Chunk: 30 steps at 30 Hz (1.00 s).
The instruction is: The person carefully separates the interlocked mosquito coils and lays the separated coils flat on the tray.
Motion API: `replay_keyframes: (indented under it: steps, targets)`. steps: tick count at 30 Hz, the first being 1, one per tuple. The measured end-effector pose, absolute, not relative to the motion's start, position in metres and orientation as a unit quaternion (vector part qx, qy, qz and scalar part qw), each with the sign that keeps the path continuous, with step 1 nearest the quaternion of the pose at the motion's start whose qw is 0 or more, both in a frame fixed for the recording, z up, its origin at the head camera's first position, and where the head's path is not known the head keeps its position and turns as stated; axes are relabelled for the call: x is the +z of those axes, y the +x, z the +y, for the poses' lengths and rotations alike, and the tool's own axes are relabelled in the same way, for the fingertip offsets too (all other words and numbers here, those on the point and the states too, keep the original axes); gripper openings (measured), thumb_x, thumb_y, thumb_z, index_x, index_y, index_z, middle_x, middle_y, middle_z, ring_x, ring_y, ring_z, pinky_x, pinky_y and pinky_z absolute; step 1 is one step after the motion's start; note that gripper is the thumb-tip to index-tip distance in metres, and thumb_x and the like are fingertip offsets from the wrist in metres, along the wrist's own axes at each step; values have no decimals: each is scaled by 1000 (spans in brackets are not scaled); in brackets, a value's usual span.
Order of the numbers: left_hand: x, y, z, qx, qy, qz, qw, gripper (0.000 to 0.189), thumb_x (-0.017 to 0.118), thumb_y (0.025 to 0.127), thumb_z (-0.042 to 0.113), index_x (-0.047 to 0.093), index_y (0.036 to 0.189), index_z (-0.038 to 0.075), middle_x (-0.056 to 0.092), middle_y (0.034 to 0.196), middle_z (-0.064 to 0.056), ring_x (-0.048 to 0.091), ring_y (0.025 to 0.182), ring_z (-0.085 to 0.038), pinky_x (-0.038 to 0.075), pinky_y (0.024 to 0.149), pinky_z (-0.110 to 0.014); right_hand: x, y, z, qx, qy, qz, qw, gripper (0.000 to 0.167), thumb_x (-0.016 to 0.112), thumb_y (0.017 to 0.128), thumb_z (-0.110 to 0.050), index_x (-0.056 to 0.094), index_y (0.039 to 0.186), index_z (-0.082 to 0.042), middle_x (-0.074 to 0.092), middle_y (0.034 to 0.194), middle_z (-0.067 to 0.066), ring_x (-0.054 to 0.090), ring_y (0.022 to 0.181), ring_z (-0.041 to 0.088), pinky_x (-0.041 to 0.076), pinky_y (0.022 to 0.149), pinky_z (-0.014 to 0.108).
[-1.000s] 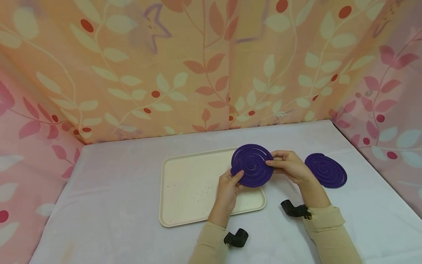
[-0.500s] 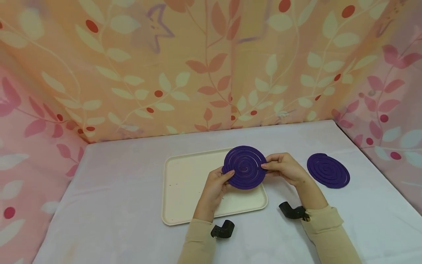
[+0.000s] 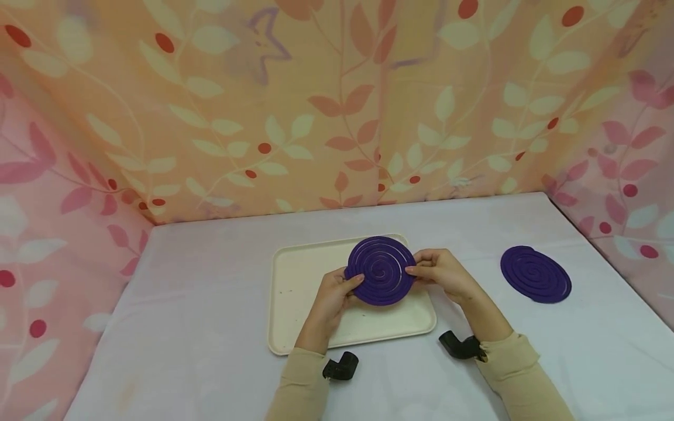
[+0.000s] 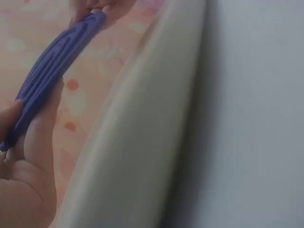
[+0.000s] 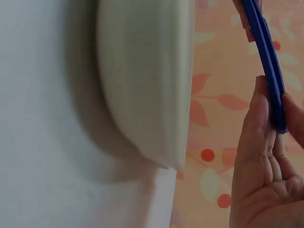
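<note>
Both hands hold a purple spiral disc, like a coiled trivet (image 3: 380,271), above the cream tray (image 3: 295,321). My left hand (image 3: 330,298) pinches its left edge, thumb on top and fingers beneath. At the opposite edge my right hand (image 3: 444,272) pinches it between thumb and fingers. In the left wrist view the disc (image 4: 52,66) appears tilted and slightly bowed; the right wrist view has it edge-on as a thin blue-purple strip (image 5: 268,66). A second purple spiral disc (image 3: 535,274) lies flat on the white cloth, right of the tray.
A white cloth (image 3: 200,304) covers the table. Small dark specks dot the tray's surface. Leaf-patterned curtains (image 3: 337,117) stand behind and at both sides. A black elbow-shaped mount (image 3: 341,366) is strapped at the left wrist, another black mount (image 3: 460,345) at the right.
The held disc has shifted left over the tray together with both hands. The head view has turned slightly left. Both hands keep their hold, and the second disc stays on the cloth.
</note>
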State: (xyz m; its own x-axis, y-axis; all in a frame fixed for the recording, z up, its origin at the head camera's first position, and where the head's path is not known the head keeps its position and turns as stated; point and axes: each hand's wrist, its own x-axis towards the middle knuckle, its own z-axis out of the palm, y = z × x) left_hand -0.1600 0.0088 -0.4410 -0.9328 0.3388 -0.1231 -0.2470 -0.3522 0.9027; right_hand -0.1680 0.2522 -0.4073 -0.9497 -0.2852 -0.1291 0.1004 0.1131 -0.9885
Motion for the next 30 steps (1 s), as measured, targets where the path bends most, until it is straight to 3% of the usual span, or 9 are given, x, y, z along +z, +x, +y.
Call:
replay_keyframes:
  steps: [8, 12, 15, 21, 30]
  targets:
    - [-443, -159, -8, 803, 27, 559, 206, 33, 55, 93, 1, 50, 121, -16, 68, 100, -17, 68, 83, -15, 56, 77, -33, -416, -169, 243, -690, -101, 678, 232, 15, 59, 89, 1, 61, 104, 2, 69, 89, 4, 67, 81, 16, 56, 76, 33]
    - [-440, -159, -15, 799, 18, 565, 204, 32, 55, 93, 1, 50, 121, -15, 68, 98, -14, 68, 82, -15, 56, 76, -32, -414, -170, 235, -702, -110, 660, 244, 23, 59, 89, 1, 58, 111, 8, 70, 93, 6, 68, 84, 17, 56, 76, 33]
    - [-439, -158, -20, 804, 16, 559, 202, 33, 55, 93, 1, 49, 121, -15, 69, 97, -12, 68, 82, -14, 56, 75, -30, -412, -171, 227, -704, -108, 659, 240, 23, 59, 89, 2, 57, 110, 11, 70, 93, 6, 68, 83, 16, 56, 73, 31]
    - [-441, -155, -25, 828, 6, 528, 187, 42, 59, 91, 2, 45, 128, -10, 66, 103, -9, 67, 87, -16, 56, 75, -31, -410, -171, 210, -701, -94, 676, 206, 9, 59, 88, 5, 59, 96, 6, 69, 82, 2, 66, 73, 12, 57, 65, 26]
    - [-446, -151, -27, 874, -22, 462, 145, 41, 58, 90, -1, 45, 128, -5, 66, 102, -7, 67, 87, -14, 56, 75, -30, -411, -173, 190, -707, -97, 674, 192, 15, 58, 88, 6, 55, 100, 13, 69, 82, 3, 67, 73, 13, 57, 65, 27]
